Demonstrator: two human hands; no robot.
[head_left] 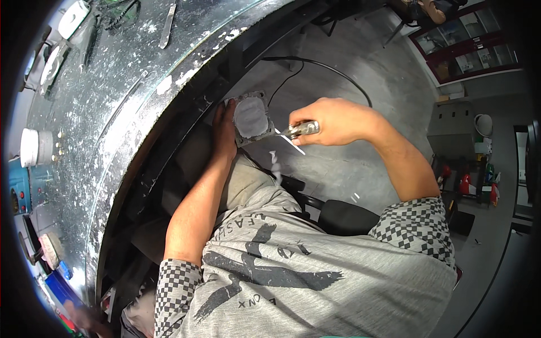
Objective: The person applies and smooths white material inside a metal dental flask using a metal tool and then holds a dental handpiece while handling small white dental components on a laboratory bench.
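Observation:
My left hand (225,132) grips the left edge of a square, grey-rimmed block (250,116) with a round, pale grey face and corner holes. It is held beyond the bench edge, above my lap. My right hand (338,121) is closed around the shiny handle of a slim tool (301,129). The tool's narrow end meets the block's right edge; its exact kind is hard to make out. A thin white strip (291,142) lies across the tool. Below it, pale blurred scraps (275,163) hang in the air.
A dark, white-spattered workbench (135,73) curves along my left, bearing a flat metal blade (168,25), a white tub (37,147) and a blue device (20,186). A black cable (338,72) crosses the grey floor. Another person's blurred hand (84,318) shows at lower left.

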